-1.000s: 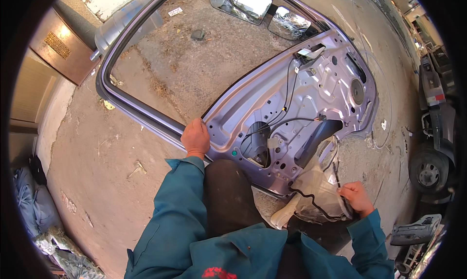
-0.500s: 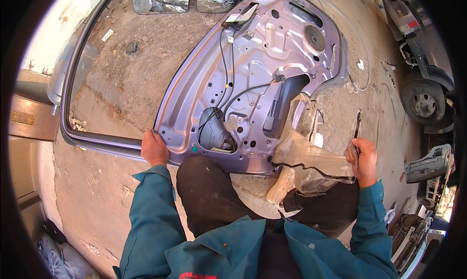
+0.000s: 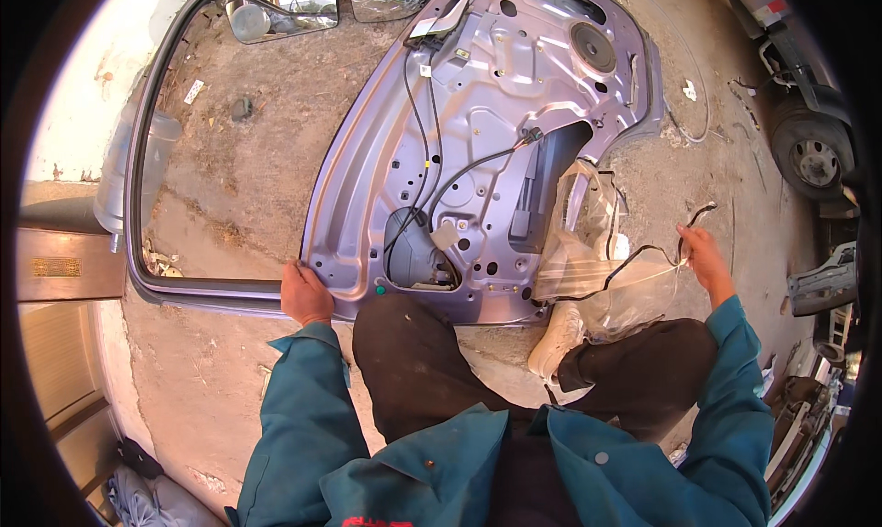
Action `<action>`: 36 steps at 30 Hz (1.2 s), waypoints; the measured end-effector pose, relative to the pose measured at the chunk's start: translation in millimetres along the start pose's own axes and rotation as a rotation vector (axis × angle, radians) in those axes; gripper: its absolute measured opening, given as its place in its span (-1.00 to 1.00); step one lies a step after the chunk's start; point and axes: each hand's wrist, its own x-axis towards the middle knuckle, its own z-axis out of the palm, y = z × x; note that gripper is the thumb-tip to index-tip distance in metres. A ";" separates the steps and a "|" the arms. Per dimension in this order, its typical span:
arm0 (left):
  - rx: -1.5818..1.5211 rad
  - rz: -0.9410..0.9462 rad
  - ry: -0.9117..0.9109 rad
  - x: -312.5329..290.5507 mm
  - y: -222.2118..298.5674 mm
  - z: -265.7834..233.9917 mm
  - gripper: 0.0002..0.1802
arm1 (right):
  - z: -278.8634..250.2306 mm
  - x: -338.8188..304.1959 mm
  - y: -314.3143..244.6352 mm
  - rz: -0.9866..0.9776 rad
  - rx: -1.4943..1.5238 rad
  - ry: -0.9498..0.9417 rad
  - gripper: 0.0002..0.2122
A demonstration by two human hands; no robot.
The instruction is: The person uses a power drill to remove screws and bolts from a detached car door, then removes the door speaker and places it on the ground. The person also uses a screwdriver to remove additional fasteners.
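A lilac car door [image 3: 367, 224] without its trim panel lies before me, with black cables [image 3: 473, 169] running over its bare metal. My left hand [image 3: 306, 293] is closed around the door's near edge, beside the window frame. Off to the right, my right hand [image 3: 705, 251] pinches the edge of a clear plastic sheet [image 3: 579, 260]. A wavy black sealant strip [image 3: 625, 262] runs along this sheet, and its loose end curls up past my fingers. The sheet's other side hangs by the door's lower right part, near the dark opening [image 3: 547, 192]. My knees are against the door's near edge.
A water bottle [image 3: 115, 182] stands left of the window frame. Mirrors [image 3: 289, 8] lie at the far side. To the right are a vehicle's wheel [image 3: 816, 162] and scrap car parts [image 3: 808, 417]. My shoe [image 3: 556, 339] stands close to the sheet.
My right hand has moved forward, away from my body, drawing the sheet's edge and black strip with it. My left hand keeps its hold on the door. The whole view has shifted slightly.
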 end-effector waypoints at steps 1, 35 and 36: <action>0.010 -0.001 0.000 -0.2 -4.6 -2.3 -0.73 | 3.8 7.6 3.9 -0.078 -0.250 0.043 -0.64; -0.040 0.014 0.067 3.1 -2.0 5.5 -0.78 | 259.3 -75.1 -76.4 -0.872 -1.185 -0.540 -0.71; -0.044 0.009 0.050 4.2 -1.0 6.0 -0.78 | 263.7 -72.7 -69.4 -0.859 -1.254 -0.527 -0.71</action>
